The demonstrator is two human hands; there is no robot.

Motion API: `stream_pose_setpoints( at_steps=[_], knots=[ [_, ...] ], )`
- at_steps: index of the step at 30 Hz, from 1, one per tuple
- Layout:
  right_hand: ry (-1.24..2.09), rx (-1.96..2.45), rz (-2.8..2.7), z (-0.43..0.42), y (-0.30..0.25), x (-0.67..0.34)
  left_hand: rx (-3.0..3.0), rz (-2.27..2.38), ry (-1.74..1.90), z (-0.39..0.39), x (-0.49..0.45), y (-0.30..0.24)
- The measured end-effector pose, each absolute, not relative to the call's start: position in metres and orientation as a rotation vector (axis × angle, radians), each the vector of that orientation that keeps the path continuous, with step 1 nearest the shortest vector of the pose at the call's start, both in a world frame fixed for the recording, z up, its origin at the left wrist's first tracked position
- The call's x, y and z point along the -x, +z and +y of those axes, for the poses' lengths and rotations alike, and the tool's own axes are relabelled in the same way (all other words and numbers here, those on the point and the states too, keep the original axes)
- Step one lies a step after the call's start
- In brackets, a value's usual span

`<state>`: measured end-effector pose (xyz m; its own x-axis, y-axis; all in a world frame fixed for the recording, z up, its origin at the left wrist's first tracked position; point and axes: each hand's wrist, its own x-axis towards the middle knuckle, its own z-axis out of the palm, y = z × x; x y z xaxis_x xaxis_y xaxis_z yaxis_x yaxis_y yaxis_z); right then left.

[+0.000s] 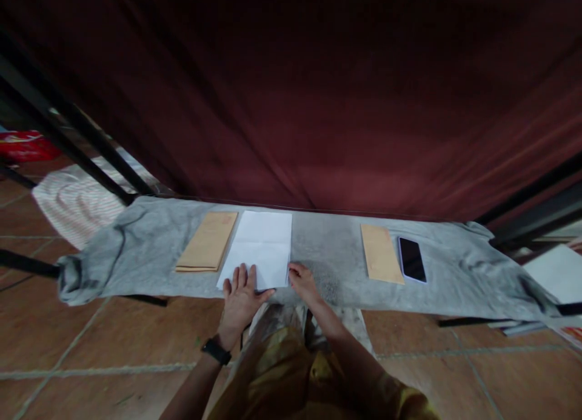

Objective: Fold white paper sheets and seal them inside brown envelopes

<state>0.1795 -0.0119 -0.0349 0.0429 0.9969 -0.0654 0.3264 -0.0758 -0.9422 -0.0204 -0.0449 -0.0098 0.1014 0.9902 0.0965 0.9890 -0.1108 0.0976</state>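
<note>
A white sheet of paper (260, 248) lies on a grey cloth (327, 250) spread over a low bench. My left hand (242, 300) rests flat on the sheet's near left edge, fingers spread apart. My right hand (302, 280) is at the sheet's near right corner, fingers curled and pinching that corner. A black watch (216, 351) is on my left wrist.
A brown envelope (208, 242) lies left of the sheet. Another brown envelope (381, 253) and a dark phone (411, 259) lie to the right. A dark red curtain (309, 105) hangs behind. Tiled floor (91, 335) below; striped fabric (73, 202) at left.
</note>
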Motion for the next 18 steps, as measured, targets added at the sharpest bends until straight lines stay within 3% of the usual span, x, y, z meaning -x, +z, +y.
stream_pose_setpoints(
  at_steps=[6, 12, 18],
  knots=[
    [0.931, 1.757, -1.363, -0.010, -0.018, -0.173, -2.370, 2.073, 0.319, -0.045, 0.023, -0.020],
    [1.109, 1.798, -1.242, 0.007, 0.002, -0.159, -2.288, 2.005, 0.506, -0.045, 0.026, -0.023],
    [1.142, 1.742, -1.184, -0.003, 0.022, -0.158, -2.020, 1.779, 1.092, -0.055, 0.049, 0.001]
  ],
)
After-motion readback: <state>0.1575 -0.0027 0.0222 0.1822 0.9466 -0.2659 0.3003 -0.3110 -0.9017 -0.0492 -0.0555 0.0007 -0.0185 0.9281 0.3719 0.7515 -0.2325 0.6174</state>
